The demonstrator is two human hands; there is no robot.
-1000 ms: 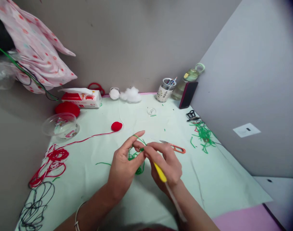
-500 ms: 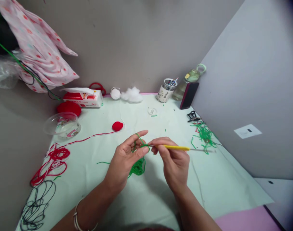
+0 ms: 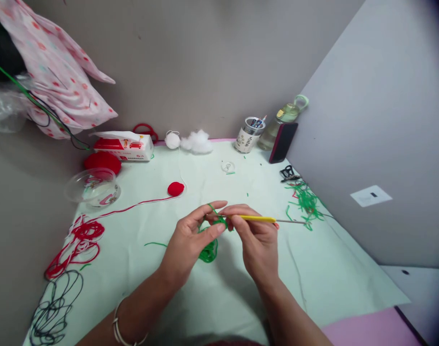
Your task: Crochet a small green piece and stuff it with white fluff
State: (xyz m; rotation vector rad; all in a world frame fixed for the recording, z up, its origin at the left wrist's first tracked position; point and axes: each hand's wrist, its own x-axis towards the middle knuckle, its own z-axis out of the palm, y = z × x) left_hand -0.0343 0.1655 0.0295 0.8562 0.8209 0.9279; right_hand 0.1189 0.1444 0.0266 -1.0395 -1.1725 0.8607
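My left hand pinches a small piece of green crochet work between thumb and fingers, and a green strand runs over its index finger. In my right hand is a crochet hook with a yellow handle, gripped like a pencil. Its thin metal shaft sticks out to the right, and the other end points left into the green loops. The hook's tip is hard to make out among the fingers. Beneath my left hand lies a loose bundle of green yarn, partly covered by it.
Red and white yarn and dark cord lie on the left. A small red ball, white stuffing, a tissue box and a pen can stand farther back. Green scraps and a phone are at right.
My hands have come closer together. My right hand and the crochet hook have moved slightly left, with the hook pushed further into the green work.
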